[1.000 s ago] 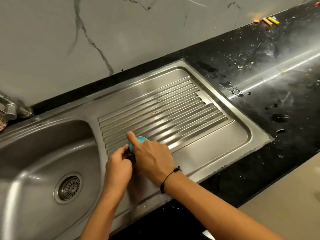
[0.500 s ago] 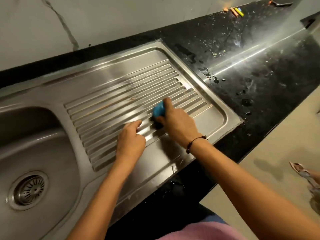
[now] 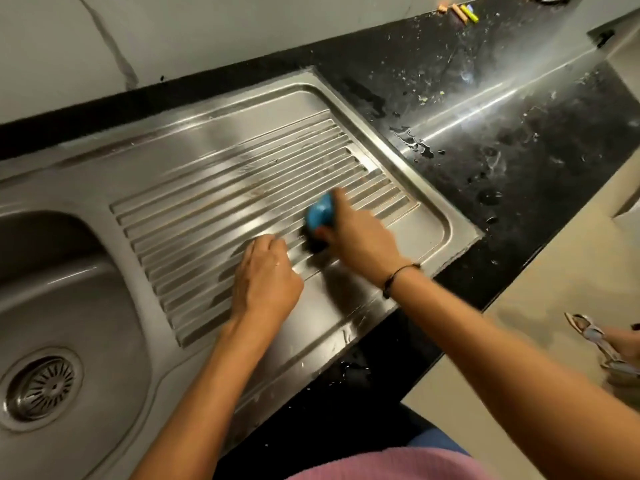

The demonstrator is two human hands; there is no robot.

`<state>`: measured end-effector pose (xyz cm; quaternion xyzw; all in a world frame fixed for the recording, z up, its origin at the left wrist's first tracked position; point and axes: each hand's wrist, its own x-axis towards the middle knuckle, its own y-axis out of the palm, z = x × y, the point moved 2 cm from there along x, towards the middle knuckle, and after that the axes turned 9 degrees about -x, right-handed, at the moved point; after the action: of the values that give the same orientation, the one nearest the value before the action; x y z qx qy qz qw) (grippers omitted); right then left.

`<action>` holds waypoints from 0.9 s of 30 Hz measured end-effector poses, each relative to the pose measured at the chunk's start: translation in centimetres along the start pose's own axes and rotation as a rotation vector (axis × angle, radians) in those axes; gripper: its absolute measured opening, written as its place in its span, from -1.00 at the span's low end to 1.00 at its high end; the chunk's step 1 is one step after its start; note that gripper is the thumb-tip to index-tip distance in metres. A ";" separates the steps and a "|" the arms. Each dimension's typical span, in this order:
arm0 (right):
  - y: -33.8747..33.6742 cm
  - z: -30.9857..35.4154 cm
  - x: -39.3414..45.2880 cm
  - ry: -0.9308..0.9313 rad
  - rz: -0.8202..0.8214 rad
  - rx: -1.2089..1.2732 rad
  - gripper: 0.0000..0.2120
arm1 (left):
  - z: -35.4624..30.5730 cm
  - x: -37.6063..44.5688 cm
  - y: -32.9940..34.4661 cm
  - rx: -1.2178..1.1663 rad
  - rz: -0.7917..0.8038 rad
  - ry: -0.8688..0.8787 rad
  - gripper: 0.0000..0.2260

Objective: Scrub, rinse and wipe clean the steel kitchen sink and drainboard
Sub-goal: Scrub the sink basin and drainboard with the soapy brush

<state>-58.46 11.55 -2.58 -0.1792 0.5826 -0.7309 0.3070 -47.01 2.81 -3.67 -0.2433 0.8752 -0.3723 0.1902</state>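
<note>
Scrubbing the ribbed stainless-steel drainboard [image 3: 214,202] with a blue-handled, dark-bristled scrub brush [image 3: 320,216].

Gripping the brush in the right hand [image 3: 363,240], pressed onto the near ribs toward the board's right end; resting the left hand [image 3: 265,282] on the ribs just beside it, fingers bent, holding nothing. Best stroking along the grooves, not across, with firm pressure, then working toward the steel sink bowl [image 3: 69,306] at left.

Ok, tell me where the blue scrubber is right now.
In the head view the blue scrubber is in the right hand, pressed on the drainboard ribs toward their right end, just right of the left hand.
</note>
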 end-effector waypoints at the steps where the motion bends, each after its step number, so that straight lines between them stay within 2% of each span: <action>1: 0.6 1.2 -0.6 -0.064 0.016 -0.036 -0.57 | -0.1 0.4 -0.1 0.029 -0.003 -0.006 -0.68; 4: -0.7 -0.5 1.2 -0.084 0.009 -0.132 -0.57 | 0.0 1.2 -0.2 0.092 0.023 -0.024 -0.73; 7: -4.3 -7.7 4.8 0.136 0.032 -0.111 -0.57 | 0.1 1.4 0.4 0.141 0.038 0.002 -0.78; 9: -5.8 -10.3 5.5 0.203 0.022 -0.113 -0.57 | 0.0 1.7 1.0 0.162 0.035 0.022 -0.83; 12: -4.4 -7.8 4.0 0.114 0.008 -0.009 -0.58 | -0.5 2.2 1.6 0.191 0.055 0.000 -0.85; 14: -2.2 -3.9 2.2 -0.049 0.033 0.060 -0.57 | -0.9 2.6 1.6 0.217 0.052 -0.019 -0.84; 17: -1.0 -0.7 1.5 -0.218 0.053 -0.019 -0.61 | -0.9 3.2 1.2 0.240 0.056 -0.098 -0.85; 19: -2.2 -2.8 4.2 -0.187 0.065 -0.083 -0.60 | -0.5 3.6 1.1 0.243 0.070 -0.099 -0.87; 23: -5.7 -9.9 8.8 0.032 0.042 -0.111 -0.61 | -0.7 3.5 1.2 0.207 0.040 -0.092 -0.88; 25: -5.4 -9.2 7.9 0.045 0.021 -0.086 -0.62 | -1.4 3.5 1.3 0.168 -0.003 -0.092 -0.86; 27: -3.5 -5.4 6.0 -0.039 0.028 -0.014 -0.64 | -1.8 3.7 1.1 0.168 -0.053 -0.101 -0.73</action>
<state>-67.16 12.05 -1.16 -0.1875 0.5839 -0.7189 0.3274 -51.19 2.38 -3.85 -0.2680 0.8234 -0.4366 0.2440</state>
